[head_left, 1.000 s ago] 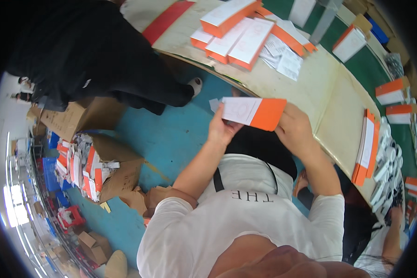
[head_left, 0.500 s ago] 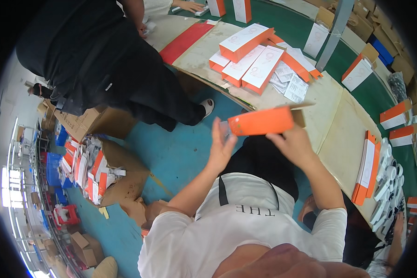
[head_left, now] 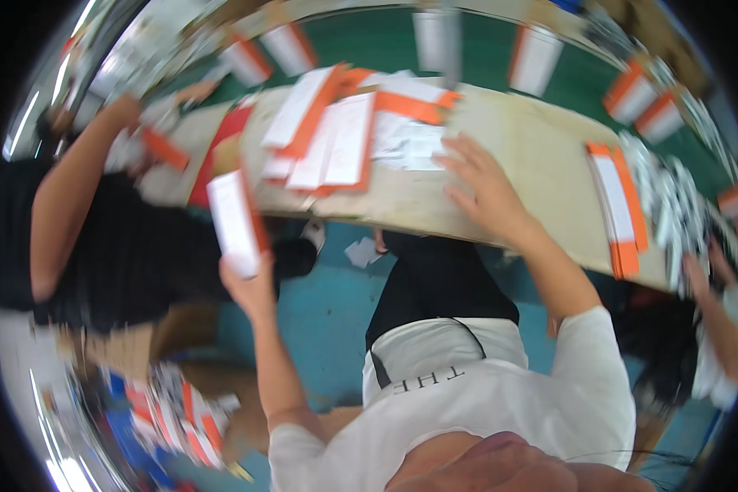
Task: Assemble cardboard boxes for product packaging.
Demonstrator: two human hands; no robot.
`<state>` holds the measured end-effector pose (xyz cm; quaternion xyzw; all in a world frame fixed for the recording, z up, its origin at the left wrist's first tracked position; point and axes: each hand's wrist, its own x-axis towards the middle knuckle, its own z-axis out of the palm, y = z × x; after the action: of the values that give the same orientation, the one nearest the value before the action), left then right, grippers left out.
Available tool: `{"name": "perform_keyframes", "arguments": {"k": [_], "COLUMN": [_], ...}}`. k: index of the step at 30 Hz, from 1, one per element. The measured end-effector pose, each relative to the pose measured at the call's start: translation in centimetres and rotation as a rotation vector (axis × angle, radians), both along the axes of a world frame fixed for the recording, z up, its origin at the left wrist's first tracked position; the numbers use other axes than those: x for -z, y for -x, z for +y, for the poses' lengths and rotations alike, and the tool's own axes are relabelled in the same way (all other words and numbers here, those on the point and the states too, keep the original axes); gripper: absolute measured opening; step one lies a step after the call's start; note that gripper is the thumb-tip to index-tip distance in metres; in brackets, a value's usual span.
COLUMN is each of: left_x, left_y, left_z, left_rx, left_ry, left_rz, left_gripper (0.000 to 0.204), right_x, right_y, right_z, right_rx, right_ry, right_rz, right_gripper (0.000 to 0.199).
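Fingers of my left hand [head_left: 250,283] grip a white-and-orange box [head_left: 236,220], held upright off the bench's [head_left: 541,156] near edge. My right hand [head_left: 485,193] lies open, spread on the bench beside stacked orange-and-white boxes [head_left: 336,135].

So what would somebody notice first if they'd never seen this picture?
Probably the white and orange box that the left hand holds up, left of the middle. Next, the right hand spread open over the pale table, beside a messy pile of white and orange boxes and white papers. On the left, another person in a dark top stretches an arm toward the table too.
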<state>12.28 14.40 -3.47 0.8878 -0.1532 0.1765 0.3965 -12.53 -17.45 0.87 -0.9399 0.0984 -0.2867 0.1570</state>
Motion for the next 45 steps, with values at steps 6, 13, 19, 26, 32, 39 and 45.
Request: {"name": "perform_keyframes", "arguments": {"k": [6,13,19,26,32,39,45], "left_x": [-2.6,-3.1,-2.1,-5.0,-5.0,-4.2,-3.9], "left_y": [-13.6,-8.8,7.8,19.7,17.8,16.0,15.8], "left_z": [-2.3,-8.2,-12.0,-16.1,-11.3,-10.0,-9.8], "left_rx": [0.188,0.076,0.901,1.046,1.023,1.042,1.098], "left_ry": [-0.107,0.020,0.481,0.938,0.635,0.278,-0.019], "left_rz": [0.003,-0.593,0.364,0.622,0.633,-0.150,-0.471], "left_gripper": [0.079,0.046,0.042,0.048,0.027,0.046,0.042], "right_x": [2.3,6.5,-1.3,-1.1,-1.6,-2.5,-1.6], "right_y": [14.1,22.7,19.5,7.9,5.2,1.4,1.7], "right_z": [-10.1,-7.9,-3.6,9.4,7.6,9.1,10.4], "right_rx": [1.184,1.127,0.950,0.094,-0.157,-0.376,-0.311], "right_ry": [0.208,0.232,0.447,0.132,-0.991,-1.577,-1.804], "right_rz": [0.289,0.445,-0.062,-0.286,-0.438,-0.293,-0.527], "right_gripper": [0.062,0.040,0.033,0.032,0.060,0.057,0.038]}}
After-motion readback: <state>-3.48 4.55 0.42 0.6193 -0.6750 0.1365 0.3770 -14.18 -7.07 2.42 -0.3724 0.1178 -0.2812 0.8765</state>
